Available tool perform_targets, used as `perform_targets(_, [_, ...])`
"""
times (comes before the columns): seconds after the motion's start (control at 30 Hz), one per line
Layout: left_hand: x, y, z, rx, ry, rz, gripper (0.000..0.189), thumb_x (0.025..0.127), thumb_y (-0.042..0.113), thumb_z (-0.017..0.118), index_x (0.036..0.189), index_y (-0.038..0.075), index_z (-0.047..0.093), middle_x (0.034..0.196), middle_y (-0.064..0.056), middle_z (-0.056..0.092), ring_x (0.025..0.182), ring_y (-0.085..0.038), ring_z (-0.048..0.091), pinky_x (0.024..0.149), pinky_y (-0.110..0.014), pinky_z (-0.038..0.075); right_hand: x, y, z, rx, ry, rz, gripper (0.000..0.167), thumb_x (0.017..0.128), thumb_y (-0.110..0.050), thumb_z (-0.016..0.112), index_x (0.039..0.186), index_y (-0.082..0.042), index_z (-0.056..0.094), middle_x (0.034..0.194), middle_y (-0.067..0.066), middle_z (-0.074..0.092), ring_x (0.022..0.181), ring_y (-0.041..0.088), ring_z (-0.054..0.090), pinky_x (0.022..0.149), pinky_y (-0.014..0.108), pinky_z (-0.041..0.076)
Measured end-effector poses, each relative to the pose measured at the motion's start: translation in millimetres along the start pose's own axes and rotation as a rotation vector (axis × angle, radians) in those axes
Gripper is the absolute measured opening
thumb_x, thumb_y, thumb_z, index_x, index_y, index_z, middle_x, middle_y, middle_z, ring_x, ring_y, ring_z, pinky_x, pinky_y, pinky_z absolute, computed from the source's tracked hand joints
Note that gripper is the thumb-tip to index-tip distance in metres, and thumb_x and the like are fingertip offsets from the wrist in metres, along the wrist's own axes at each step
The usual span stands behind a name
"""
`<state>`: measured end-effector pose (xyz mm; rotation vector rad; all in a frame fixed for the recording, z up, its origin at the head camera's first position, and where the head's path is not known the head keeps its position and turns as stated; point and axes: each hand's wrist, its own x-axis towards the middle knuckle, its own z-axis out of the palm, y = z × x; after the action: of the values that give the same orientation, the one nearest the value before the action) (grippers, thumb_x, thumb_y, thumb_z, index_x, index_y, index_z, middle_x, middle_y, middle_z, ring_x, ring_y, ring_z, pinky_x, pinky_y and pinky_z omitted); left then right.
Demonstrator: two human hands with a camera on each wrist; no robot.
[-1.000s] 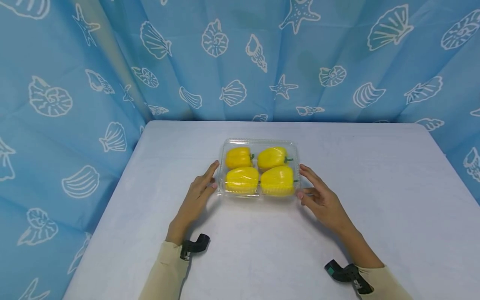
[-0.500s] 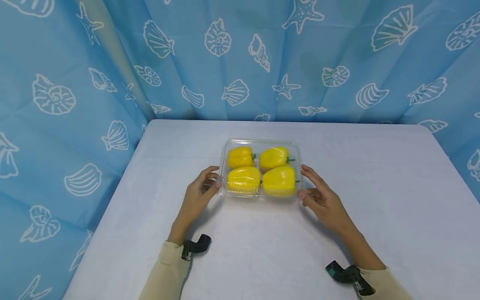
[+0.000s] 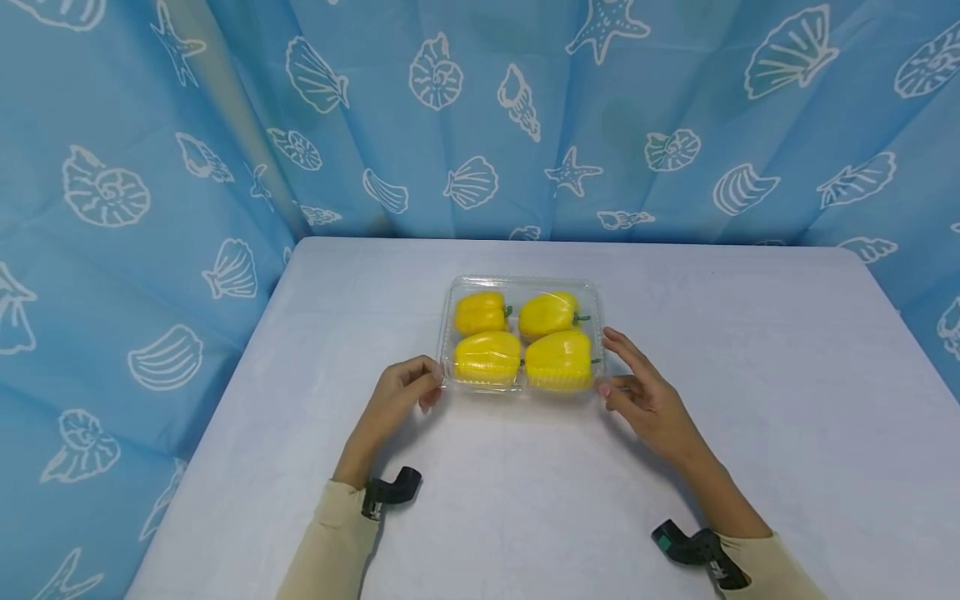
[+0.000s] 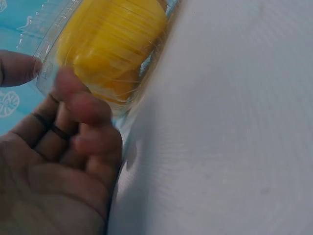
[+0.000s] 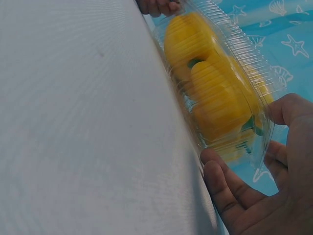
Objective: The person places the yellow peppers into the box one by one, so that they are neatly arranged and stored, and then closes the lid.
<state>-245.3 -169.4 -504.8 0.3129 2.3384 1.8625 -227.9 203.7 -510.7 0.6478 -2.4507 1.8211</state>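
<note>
A clear plastic clamshell container (image 3: 525, 285) with its lid down holds several yellow bell peppers (image 3: 484, 358) with green stems, in two rows. My left hand (image 3: 397, 396) is at the container's front left corner. In the left wrist view its thumb (image 4: 22, 68) touches the rim and its curled fingers (image 4: 90, 110) lie close by, pinching the corner. My right hand (image 3: 648, 404) rests against the right side, fingers extended and relaxed. The right wrist view has its thumb (image 5: 288, 108) on the upper rim and fingertips (image 5: 215, 164) at the lower edge; the index finger is partly hidden.
The container stands on a table with a white cloth (image 3: 525, 500), toward its far edge. A blue curtain (image 3: 480, 125) with white shell prints hangs behind the table and on its left. A black wrist mount (image 3: 392, 493) sits on each forearm.
My left hand's fingers have curled in from lying along the container's left side to its front left corner. The right hand and the container keep nearly the same place.
</note>
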Motion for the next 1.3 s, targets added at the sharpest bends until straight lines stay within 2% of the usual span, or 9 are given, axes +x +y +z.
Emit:
perform_targets(0.13, [-0.2, -1.3, -1.2, -0.075, -0.022, -0.065, 0.021, 0.097, 0.015, 0.058, 0.088, -0.004, 0.062, 0.066, -0.01, 0.051, 0.058, -0.018, 0.043, 0.052, -0.025, 0.035, -0.1, 5.5, -0.5, 0.011, -0.004, -0.002, 0.069, 0.097, 0.004, 0.06, 0.157, -0.016, 0.033, 0.165, -0.001, 0.022, 0.106, 0.034, 0.065, 0.077, 0.026, 0.057])
perform_targets(0.27, [0.4, -1.7, -1.4, -0.124, -0.027, -0.107, 0.019, 0.096, 0.016, 0.06, 0.086, 0.0, 0.062, 0.065, -0.006, 0.049, 0.058, -0.015, 0.041, 0.051, -0.024, 0.033, 0.3, 7.1, -0.7, 0.008, -0.006, -0.002, 0.069, 0.097, 0.004, 0.059, 0.157, -0.017, 0.033, 0.165, -0.001, 0.022, 0.105, 0.029, 0.066, 0.077, 0.025, 0.056])
perform_targets(0.37, [2.3, -3.7, -1.2, -0.16, -0.033, -0.101, 0.016, 0.094, 0.012, 0.061, 0.084, -0.001, 0.06, 0.064, -0.005, 0.049, 0.057, -0.014, 0.041, 0.052, -0.024, 0.033, -0.1, 9.2, -1.2, 0.01, -0.009, 0.003, 0.068, 0.097, 0.004, 0.058, 0.157, -0.017, 0.034, 0.165, -0.002, 0.022, 0.104, 0.026, 0.066, 0.076, 0.026, 0.056])
perform_targets(0.67, [3.9, -6.5, -0.6, -0.263, -0.039, -0.103, 0.013, 0.093, 0.002, 0.059, 0.081, -0.001, 0.058, 0.065, -0.004, 0.052, 0.057, -0.011, 0.042, 0.052, -0.022, 0.035, 0.5, 9.6, -1.7, 0.017, -0.014, -0.016, 0.069, 0.097, 0.006, 0.058, 0.157, -0.016, 0.033, 0.165, -0.001, 0.022, 0.101, 0.03, 0.066, 0.076, 0.025, 0.056])
perform_targets(0.9, [3.9, -7.8, 0.5, -0.28, -0.032, -0.125, 0.014, 0.094, 0.004, 0.058, 0.08, 0.002, 0.059, 0.064, -0.003, 0.049, 0.056, -0.012, 0.041, 0.051, -0.023, 0.033, 1.0, 8.6, -0.9, 0.018, -0.009, -0.015, 0.069, 0.097, 0.006, 0.058, 0.157, -0.016, 0.034, 0.164, 0.0, 0.023, 0.1, 0.036, 0.065, 0.075, 0.025, 0.056])
perform_targets(1.03, [2.8, -7.1, 0.1, -0.234, -0.029, -0.142, 0.016, 0.095, 0.007, 0.055, 0.081, 0.0, 0.06, 0.062, -0.004, 0.048, 0.056, -0.013, 0.041, 0.051, -0.023, 0.033, 0.9, 8.9, -0.6, 0.028, -0.012, -0.012, 0.068, 0.097, 0.006, 0.058, 0.157, -0.016, 0.034, 0.165, 0.0, 0.023, 0.101, 0.037, 0.065, 0.075, 0.025, 0.056])
perform_targets(1.17, [1.9, -3.8, -1.1, -0.203, -0.061, -0.157, 0.02, 0.094, 0.009, 0.053, 0.082, -0.004, 0.062, 0.064, -0.006, 0.052, 0.056, -0.013, 0.044, 0.05, -0.022, 0.035, 0.8, 9.7, -0.7, 0.034, -0.014, -0.009, 0.069, 0.097, 0.006, 0.058, 0.157, -0.016, 0.034, 0.165, 0.0, 0.022, 0.102, 0.037, 0.065, 0.074, 0.026, 0.056])
perform_targets(1.3, [2.1, -1.6, -1.2, -0.251, -0.09, -0.171, 0.02, 0.095, 0.009, 0.053, 0.083, -0.005, 0.062, 0.067, -0.006, 0.056, 0.057, -0.011, 0.046, 0.051, -0.02, 0.037, 0.9, 8.5, -0.9, 0.027, -0.014, -0.011, 0.07, 0.096, 0.009, 0.057, 0.157, -0.014, 0.033, 0.165, 0.001, 0.021, 0.101, 0.038, 0.065, 0.073, 0.026, 0.057])
